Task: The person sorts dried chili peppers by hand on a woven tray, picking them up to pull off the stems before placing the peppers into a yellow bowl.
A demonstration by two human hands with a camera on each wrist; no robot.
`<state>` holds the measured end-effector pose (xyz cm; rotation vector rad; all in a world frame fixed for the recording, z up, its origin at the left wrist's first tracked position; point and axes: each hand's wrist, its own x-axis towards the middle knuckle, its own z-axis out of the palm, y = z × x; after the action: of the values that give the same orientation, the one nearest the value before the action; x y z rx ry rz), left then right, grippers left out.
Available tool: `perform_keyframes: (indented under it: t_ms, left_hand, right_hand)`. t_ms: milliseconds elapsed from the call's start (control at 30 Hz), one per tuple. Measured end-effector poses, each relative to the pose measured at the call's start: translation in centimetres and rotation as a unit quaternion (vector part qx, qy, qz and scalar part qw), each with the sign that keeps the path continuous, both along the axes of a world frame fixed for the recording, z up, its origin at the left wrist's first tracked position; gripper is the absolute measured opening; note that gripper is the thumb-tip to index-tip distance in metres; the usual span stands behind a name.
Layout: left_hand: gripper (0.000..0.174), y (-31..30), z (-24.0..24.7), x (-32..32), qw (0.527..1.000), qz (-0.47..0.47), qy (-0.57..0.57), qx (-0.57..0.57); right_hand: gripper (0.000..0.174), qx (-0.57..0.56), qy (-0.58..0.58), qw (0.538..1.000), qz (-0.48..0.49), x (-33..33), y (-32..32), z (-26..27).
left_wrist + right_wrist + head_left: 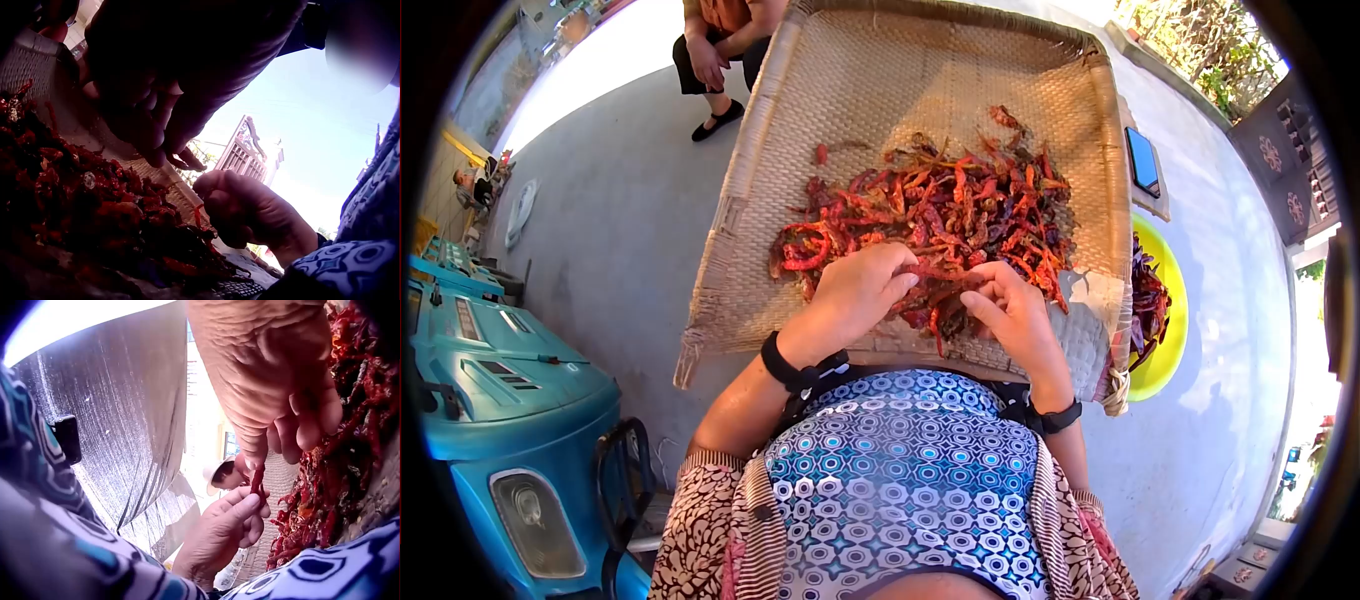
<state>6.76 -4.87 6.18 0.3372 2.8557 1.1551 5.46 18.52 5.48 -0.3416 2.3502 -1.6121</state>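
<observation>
Both hands meet over a heap of dried red chilies [945,205] on a woven tray. Between them is one dried chili [257,479], dark red and wrinkled. My left hand [862,292] pinches one end of it between thumb and fingers, seen clearly in the right wrist view. At the other end, the thumb and fingers of my right hand [1017,318] pinch its tip. Seen from the left wrist, the left hand [194,75] is in deep shadow, with the right hand [250,212] facing it.
The woven tray [870,80] has a raised rim. At its right stands a yellow-green basin [1168,345] with dark red chilies, and beyond it a phone [1143,160]. A teal vehicle [520,400] stands at the left. Another person [730,40] sits past the tray's upper left.
</observation>
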Motion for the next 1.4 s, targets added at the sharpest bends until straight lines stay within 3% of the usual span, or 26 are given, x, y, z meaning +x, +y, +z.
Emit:
perform_keyframes:
  t_ms: [333, 467, 600, 700, 833, 1000, 1067, 1200, 1233, 1300, 1333, 1400]
  left_hand:
    - [0.020, 0.5, -1.0, -0.7, 0.999, -0.027, -0.001, 0.032]
    - [0.019, 0.9, -1.6, -1.1, 0.999, -0.027, 0.015, 0.044]
    - [0.019, 1.4, -1.8, -1.3, 0.998, -0.044, 0.029, 0.016]
    - [0.019, 1.7, -1.5, -1.3, 0.998, -0.060, 0.013, 0.021]
    - [0.016, 1.9, -1.9, -1.5, 0.997, -0.060, 0.010, 0.057]
    - [0.022, 2.6, -2.3, -1.6, 0.995, -0.036, 0.027, 0.088]
    - [0.024, 2.9, -2.4, -1.4, 0.998, -0.042, 0.022, 0.038]
    - [0.020, 3.6, -3.8, -1.5, 0.990, -0.070, 0.067, -0.099]
    - [0.019, 3.7, -4.0, -1.5, 0.984, -0.077, 0.086, -0.136]
    - [0.016, 3.7, -4.1, -1.6, 0.985, -0.089, 0.089, -0.122]
    - [0.015, 3.8, -4.1, -1.6, 0.985, -0.094, 0.091, -0.116]
    - [0.015, 3.7, -4.1, -1.5, 0.987, -0.086, 0.094, -0.101]
  right_hand:
    - [0.015, -0.032, 0.053, 0.997, 0.046, -0.4, 0.8, -1.6]
    - [0.014, -0.110, -0.039, 0.992, -0.051, -1.0, 2.6, -1.0]
    - [0.013, -0.054, -0.029, 0.998, -0.024, -0.2, 2.0, 0.6]
    - [0.012, 0.008, 0.062, 0.998, 0.027, -0.5, 1.8, -1.1]
    - [0.010, -0.055, -0.026, 0.998, -0.015, -0.2, 1.5, -0.8]
    - [0.010, -0.088, -0.008, 0.995, -0.036, -0.2, 2.2, -1.7]
    - [0.012, -0.093, 0.008, 0.992, -0.082, -0.8, 3.5, -2.1]
    - [0.015, -0.240, 0.026, 0.934, -0.265, -1.8, 7.3, -1.7]
    - [0.016, -0.290, 0.037, 0.903, -0.316, -2.2, 8.5, -1.8]
    - [0.021, -0.483, 0.030, 0.797, -0.361, -2.8, 11.4, -2.5]
    - [0.026, -0.561, -0.004, 0.752, -0.346, -3.0, 12.7, -2.9]
    - [0.026, -0.562, -0.023, 0.762, -0.321, -2.7, 13.0, -3.3]
